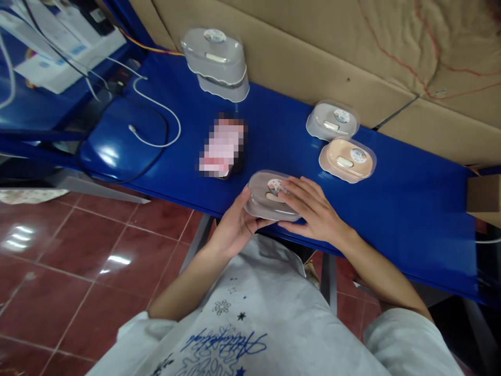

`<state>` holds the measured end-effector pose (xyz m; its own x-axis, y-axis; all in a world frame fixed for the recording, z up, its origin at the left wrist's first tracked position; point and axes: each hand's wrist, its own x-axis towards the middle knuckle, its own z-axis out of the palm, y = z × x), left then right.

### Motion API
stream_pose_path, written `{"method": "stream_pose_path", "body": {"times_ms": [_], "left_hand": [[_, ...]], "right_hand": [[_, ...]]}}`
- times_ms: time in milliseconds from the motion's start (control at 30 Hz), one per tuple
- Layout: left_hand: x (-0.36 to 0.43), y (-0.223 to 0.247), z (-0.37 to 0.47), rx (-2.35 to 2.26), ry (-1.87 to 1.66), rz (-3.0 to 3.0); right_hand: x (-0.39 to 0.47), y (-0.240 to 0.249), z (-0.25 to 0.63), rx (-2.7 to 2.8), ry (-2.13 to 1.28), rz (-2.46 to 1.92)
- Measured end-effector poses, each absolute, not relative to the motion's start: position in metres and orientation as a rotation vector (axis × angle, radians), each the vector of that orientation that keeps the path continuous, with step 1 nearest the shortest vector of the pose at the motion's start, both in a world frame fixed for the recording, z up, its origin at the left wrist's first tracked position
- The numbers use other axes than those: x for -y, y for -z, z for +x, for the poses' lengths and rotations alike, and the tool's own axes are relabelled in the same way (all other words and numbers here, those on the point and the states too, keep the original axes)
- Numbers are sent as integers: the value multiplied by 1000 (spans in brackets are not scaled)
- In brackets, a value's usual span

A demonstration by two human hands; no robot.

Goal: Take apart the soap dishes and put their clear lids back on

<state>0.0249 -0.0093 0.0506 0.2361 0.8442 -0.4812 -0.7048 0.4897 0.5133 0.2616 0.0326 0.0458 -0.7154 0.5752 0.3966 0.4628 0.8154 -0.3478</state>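
An oval lidded plastic box [259,194] is held between my two hands at the table's front edge, its clear lid facing up with a round sticker and a pale tab. My left hand [235,225] grips the box's left end, thumb on the side and fingers underneath, partly hidden. On the right end, my right hand [315,211] has its fingers across the lid, partly over the sticker, with the thumb by the near edge. Just beyond the box lies a phone [225,149] with a blurred screen. To the right are a peach box [332,159] and a grey one [319,125].
On the blue table [410,219], grey oval boxes [195,52] are stacked at the back left. A white cable [178,117] and a black one curl on the left. White equipment [66,62] lies beyond them. Brown cardboard [289,57] lines the back edge.
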Motion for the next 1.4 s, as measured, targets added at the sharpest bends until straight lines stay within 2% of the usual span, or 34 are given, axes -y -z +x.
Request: {"method": "stream_pose_path", "body": {"times_ms": [367, 667, 833, 1033, 1133, 1400], "left_hand": [[5, -42, 11, -819, -1010, 263], [19, -45, 8, -824, -990, 322], [22, -46, 6, -802, -939, 336], [16, -47, 24, -722, -883, 326], [11, -48, 38, -683, -897, 253], [-5, -39, 58, -676, -870, 64]], "right_hand": [[-61, -28, 262, 2564, -96, -802], [-127, -42, 242, 2606, -45, -1199], [-116, -61, 305, 2426, -75, -1300], [-108, -44, 391, 2285, -98, -1563], [-97, -41, 383, 2276, -198, -1463], [-33, -55, 292, 2378, -616, -969]]}}
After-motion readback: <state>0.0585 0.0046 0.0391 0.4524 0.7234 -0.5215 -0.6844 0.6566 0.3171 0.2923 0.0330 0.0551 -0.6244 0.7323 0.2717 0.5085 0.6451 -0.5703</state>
